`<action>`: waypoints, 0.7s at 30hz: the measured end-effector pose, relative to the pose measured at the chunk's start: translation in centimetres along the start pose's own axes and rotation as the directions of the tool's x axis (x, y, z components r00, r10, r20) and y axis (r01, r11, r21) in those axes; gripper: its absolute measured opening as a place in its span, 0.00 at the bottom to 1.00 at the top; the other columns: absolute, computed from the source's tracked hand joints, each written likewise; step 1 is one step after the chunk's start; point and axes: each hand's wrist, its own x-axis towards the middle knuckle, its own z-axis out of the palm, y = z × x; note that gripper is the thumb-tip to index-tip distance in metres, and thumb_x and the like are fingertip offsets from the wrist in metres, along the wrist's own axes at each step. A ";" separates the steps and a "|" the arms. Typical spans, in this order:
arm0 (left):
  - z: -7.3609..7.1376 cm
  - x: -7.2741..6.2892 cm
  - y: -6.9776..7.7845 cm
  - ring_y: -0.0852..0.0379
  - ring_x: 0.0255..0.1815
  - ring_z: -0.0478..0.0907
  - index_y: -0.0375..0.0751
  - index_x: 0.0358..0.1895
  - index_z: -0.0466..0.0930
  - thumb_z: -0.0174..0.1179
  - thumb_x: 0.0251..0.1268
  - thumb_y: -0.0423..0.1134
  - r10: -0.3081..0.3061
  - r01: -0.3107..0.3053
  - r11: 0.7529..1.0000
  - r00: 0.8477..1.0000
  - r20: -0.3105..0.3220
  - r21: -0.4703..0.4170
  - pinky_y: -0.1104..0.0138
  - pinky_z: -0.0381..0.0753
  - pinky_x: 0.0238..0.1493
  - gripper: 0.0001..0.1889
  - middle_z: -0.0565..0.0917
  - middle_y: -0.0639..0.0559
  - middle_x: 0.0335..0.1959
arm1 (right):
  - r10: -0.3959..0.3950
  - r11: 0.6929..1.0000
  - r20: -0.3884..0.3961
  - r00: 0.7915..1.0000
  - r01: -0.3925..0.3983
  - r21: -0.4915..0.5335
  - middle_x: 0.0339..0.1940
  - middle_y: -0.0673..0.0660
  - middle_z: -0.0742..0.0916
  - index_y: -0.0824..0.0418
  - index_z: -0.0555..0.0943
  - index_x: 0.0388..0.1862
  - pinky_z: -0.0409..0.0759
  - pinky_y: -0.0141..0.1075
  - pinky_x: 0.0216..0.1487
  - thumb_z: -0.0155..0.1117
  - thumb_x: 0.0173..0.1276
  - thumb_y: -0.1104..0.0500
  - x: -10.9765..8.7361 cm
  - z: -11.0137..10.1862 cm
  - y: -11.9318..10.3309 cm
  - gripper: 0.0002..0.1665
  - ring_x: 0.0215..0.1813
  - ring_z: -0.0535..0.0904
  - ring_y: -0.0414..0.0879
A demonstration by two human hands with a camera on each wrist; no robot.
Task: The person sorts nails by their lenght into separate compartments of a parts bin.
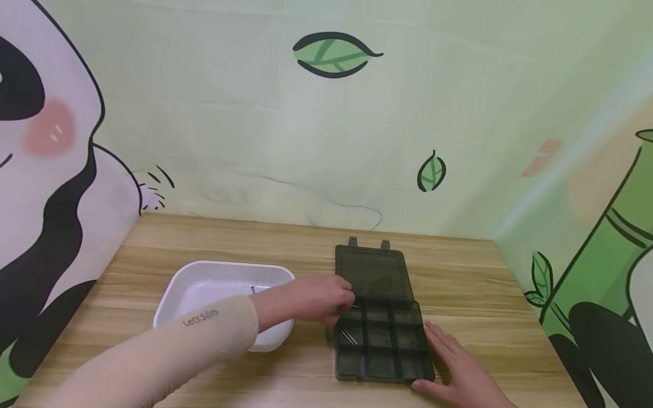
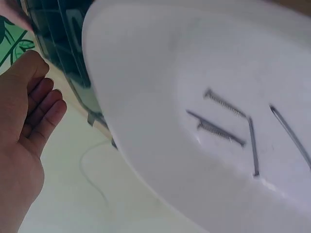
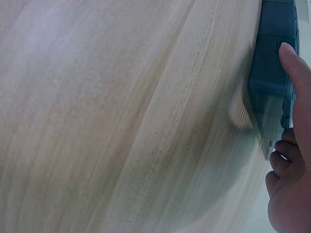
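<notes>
A dark translucent compartment box (image 1: 377,371) lies with its lid (image 1: 372,272) laid back. My left hand (image 1: 323,297) is over the box's left side, fingers curled, pinching a thin metal piece (image 1: 355,306); mostly hidden, its kind cannot be told. Slim metal nails (image 1: 348,335) lie in a left compartment. My right hand (image 1: 466,371) rests against the box's near right corner, fingers fairly straight along the side, thumb at the front edge. Left of the box stands a white tray (image 1: 176,283); the left wrist view shows screws (image 2: 226,104) and nails (image 2: 291,133) in it.
The wooden table (image 1: 285,379) carries the box and tray. My left forearm in a beige sleeve (image 1: 168,351) crosses the tray's near side. Behind the table hangs a printed green backdrop (image 1: 229,141). Two lid latches (image 1: 385,245) point toward it.
</notes>
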 end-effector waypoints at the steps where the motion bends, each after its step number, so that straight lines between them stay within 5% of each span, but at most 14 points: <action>1: -0.3 -0.3 -0.2 0.59 0.39 0.82 0.46 0.39 0.86 0.73 0.60 0.36 -0.016 0.016 1.000 1.000 0.014 -0.007 0.71 0.82 0.41 0.06 0.82 0.57 0.36 | -0.002 1.000 -0.002 1.000 0.002 -0.003 0.86 0.62 0.66 0.60 0.60 0.87 0.64 0.65 0.77 0.70 0.57 0.19 0.0 0.0 0.0 0.71 0.82 0.64 0.70; 5: -1.4 -1.8 -1.1 0.59 0.40 0.82 0.45 0.42 0.86 0.73 0.63 0.37 -0.079 0.082 0.995 0.995 0.054 -0.051 0.70 0.82 0.40 0.08 0.81 0.56 0.38 | -0.007 1.000 -0.007 1.000 0.007 -0.004 0.86 0.62 0.66 0.60 0.60 0.87 0.64 0.65 0.77 0.70 0.57 0.20 0.1 0.1 0.0 0.71 0.82 0.64 0.69; 11: -2.8 -4.5 -2.6 0.59 0.38 0.81 0.43 0.41 0.85 0.74 0.61 0.36 -0.098 0.098 0.994 0.995 0.001 -0.042 0.67 0.83 0.41 0.08 0.82 0.56 0.36 | 0.021 1.000 0.015 1.000 -0.021 0.001 0.86 0.62 0.66 0.59 0.60 0.87 0.64 0.66 0.77 0.70 0.56 0.19 0.1 0.0 -0.2 0.72 0.82 0.63 0.71; 21: -3.9 -9.0 -4.3 0.57 0.38 0.81 0.41 0.41 0.86 0.75 0.59 0.34 -0.194 0.194 0.980 0.981 0.000 -0.035 0.64 0.84 0.44 0.09 0.83 0.55 0.36 | -0.005 1.000 0.000 1.000 0.005 -0.007 0.85 0.63 0.67 0.61 0.61 0.86 0.67 0.66 0.75 0.71 0.57 0.21 0.0 -0.2 -0.2 0.71 0.81 0.64 0.71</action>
